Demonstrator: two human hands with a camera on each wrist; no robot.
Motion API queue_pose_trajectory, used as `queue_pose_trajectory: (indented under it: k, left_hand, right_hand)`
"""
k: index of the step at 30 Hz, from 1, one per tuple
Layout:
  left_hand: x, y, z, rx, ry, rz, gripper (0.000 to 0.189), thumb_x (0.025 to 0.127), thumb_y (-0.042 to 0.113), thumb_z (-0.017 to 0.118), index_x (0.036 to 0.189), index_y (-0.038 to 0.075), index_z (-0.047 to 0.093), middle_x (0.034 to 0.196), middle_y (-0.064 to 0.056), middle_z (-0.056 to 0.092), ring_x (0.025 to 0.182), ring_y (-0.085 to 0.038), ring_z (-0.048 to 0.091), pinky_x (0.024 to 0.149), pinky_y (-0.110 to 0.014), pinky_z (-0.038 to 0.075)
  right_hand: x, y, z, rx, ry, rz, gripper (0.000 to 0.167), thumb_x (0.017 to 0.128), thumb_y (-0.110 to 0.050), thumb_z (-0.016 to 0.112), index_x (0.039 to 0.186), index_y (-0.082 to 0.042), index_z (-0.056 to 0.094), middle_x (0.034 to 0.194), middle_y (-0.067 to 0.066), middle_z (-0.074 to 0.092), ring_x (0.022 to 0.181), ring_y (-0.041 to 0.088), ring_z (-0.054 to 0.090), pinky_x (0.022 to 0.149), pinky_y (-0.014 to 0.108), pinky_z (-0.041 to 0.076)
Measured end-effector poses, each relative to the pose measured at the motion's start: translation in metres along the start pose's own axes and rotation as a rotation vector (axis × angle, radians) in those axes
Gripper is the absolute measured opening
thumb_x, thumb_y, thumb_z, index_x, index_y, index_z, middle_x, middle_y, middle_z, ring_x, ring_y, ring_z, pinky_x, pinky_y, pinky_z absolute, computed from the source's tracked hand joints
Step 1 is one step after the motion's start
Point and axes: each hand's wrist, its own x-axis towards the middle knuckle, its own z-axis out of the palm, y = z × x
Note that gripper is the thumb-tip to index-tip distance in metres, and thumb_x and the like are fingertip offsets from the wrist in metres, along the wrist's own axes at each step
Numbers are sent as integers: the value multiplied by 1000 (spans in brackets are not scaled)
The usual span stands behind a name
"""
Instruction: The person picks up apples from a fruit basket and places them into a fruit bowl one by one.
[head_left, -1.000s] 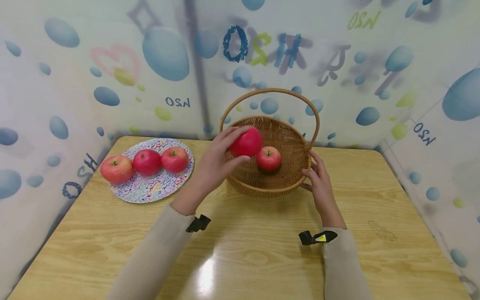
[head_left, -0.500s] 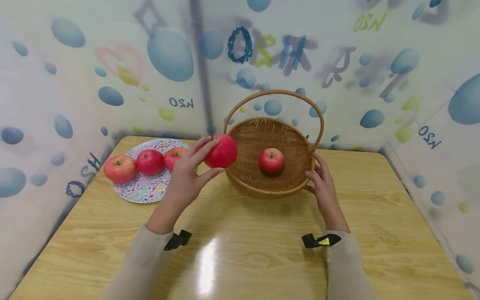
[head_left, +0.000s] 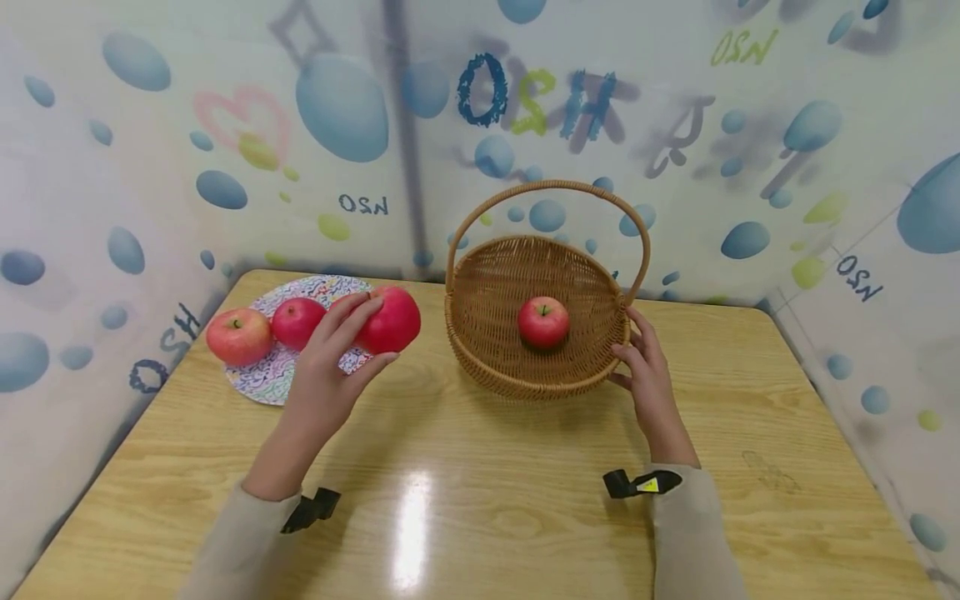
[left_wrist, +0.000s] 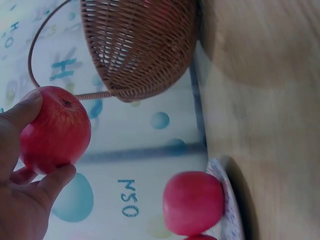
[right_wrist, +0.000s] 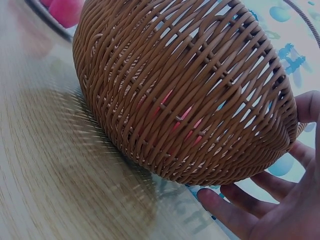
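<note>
My left hand grips a red apple in the air, thumb below and fingers over its left side. Beneath and behind that hand lies an oval patterned plate. On it are an apple with yellowish patches and a darker red apple; the left wrist view shows an apple near the plate's edge. My right hand holds the right rim of a wicker basket, fingers spread along its outside in the right wrist view. One apple sits inside the basket.
Everything stands on a light wooden table. A wall with painted blue drops and letters rises right behind the basket and plate. The basket's tall arched handle stands upright.
My left hand has carried the apple leftward, from over the basket to beside the plate, covering the plate's right part. My right hand has kept its hold on the basket.
</note>
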Motion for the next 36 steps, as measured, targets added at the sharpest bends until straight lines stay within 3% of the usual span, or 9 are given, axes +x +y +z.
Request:
queue_pose_trajectory:
  k: [6,16,36]
  left_hand:
    - [-13,-13,-8,29,-11,-50,75,76,2,86,144,17,58,148,-15,53,134,-35,52,93,-59,56]
    - [-18,-38,-21,149,-61,-62,75,76,2,86,143,16,57,142,-21,53,129,-40,52,92,-65,54]
    - [-31,-66,-21,104,-179,-238,75,81,2,82,148,16,53,144,-26,49,130,-47,47,88,-68,54]
  right_hand:
    - [0,-2,-2,-7,3,7,59,106,-25,41,159,-42,22,167,10,26,144,37,42,82,16,53]
    - [1,0,-2,-10,2,7,59,106,-25,41,159,-42,22,168,10,24,146,38,40,81,16,53]
    - [-1,0,-3,-8,-5,5,60,105,-24,41,159,-42,22,167,11,25,145,38,40,83,19,53]
